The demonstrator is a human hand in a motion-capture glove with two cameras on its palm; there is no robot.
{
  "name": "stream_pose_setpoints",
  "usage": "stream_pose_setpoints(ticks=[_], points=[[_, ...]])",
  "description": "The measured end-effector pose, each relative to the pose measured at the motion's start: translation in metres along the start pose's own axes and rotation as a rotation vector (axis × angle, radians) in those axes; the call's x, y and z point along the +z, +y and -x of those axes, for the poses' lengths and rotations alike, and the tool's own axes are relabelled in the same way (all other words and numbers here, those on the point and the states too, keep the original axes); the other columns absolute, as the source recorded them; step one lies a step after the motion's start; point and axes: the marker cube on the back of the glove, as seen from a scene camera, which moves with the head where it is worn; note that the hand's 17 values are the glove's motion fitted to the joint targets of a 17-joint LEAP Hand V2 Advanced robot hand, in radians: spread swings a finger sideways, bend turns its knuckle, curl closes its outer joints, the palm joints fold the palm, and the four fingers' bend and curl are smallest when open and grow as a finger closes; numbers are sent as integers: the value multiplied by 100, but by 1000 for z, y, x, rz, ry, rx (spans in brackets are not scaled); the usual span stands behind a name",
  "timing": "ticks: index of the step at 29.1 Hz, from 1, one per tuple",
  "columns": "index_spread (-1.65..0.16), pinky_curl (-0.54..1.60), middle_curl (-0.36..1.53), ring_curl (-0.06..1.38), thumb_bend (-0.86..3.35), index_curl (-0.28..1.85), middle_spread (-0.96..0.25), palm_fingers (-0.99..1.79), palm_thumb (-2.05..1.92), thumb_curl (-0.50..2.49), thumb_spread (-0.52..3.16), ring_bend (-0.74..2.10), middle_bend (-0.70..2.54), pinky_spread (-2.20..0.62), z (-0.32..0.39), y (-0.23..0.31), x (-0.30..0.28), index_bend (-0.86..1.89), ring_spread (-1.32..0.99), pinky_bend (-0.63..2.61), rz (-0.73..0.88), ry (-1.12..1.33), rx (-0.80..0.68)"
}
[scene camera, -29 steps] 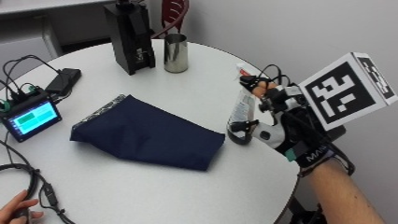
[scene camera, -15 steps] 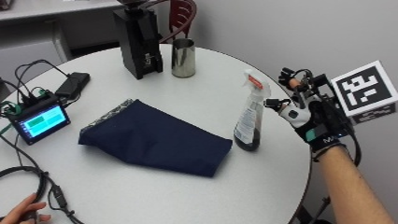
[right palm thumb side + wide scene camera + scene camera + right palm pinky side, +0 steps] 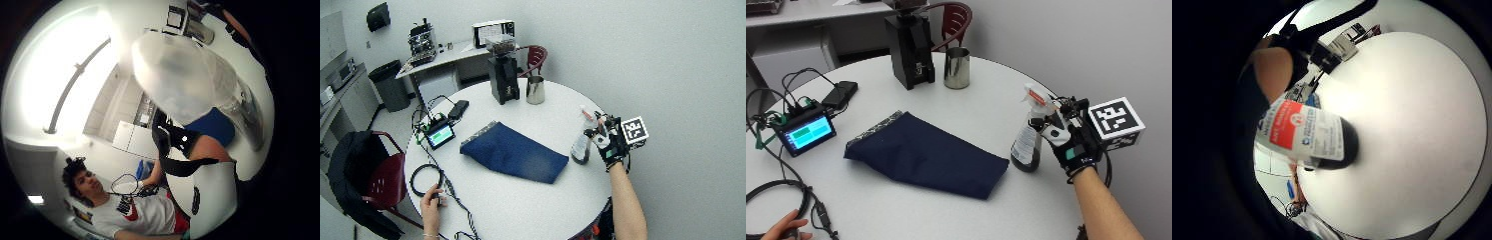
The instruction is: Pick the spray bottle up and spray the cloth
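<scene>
My right hand (image 3: pixel 1072 142) has closed in beside the spray bottle (image 3: pixel 1031 135); fingers' state I cannot tell. It looks light, rigid, slick; I'd grip its neck.

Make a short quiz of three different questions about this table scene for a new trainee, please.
1. True or false: the bottle is lying on the cloth.
2. Which thing stands beside the black grinder? A) a metal cup B) a plate C) a bowl
3. Fill in: the bottle stands on the table between the cloth and the gloved right ____.

Key:
1. False: it stands upright on the table, beside the cloth.
2. A, the metal cup.
3. hand
</scene>
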Motion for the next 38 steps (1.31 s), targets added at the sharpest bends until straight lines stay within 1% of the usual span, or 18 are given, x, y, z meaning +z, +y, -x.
stream_pose_setpoints(ticks=[7,10,11,12,13,16,22,25,28,38], points=[[-36,36,38,35,-2,14,-6,57,60,28,94,47,31,21,4,-12,15,1,2,48,15,-79,-30],[-35,35,41,38,4,9,-8,74,73,31,93,61,42,16,2,-15,18,-7,-4,46,4,-90,-25],[-36,34,43,39,7,6,-10,82,80,33,93,66,50,14,0,-15,19,-11,-6,44,-4,-94,-22],[-36,34,43,38,7,5,-10,82,82,33,92,67,52,13,-1,-15,19,-10,-7,44,-16,-102,-21],[-36,34,47,40,10,3,-11,90,88,36,92,72,61,11,-2,-14,18,-14,-9,43,-29,-112,-22],[-38,36,49,43,12,0,-13,93,96,41,82,77,66,5,-3,-13,15,-11,-11,50,-51,-139,-31],[-42,38,51,45,10,2,-13,94,103,47,72,77,68,0,-5,-12,15,3,-13,51,-33,-154,-48],[-42,38,51,46,9,3,-14,94,105,49,68,76,68,-1,-6,-12,14,5,-14,49,-23,-169,-48],[-42,38,49,45,8,5,-15,89,108,51,65,72,60,0,-5,-11,14,9,-14,50,-12,-187,-49],[-42,36,50,44,2,7,-15,96,111,57,55,70,65,-1,-5,-2,12,5,-16,42,44,-185,-39]])
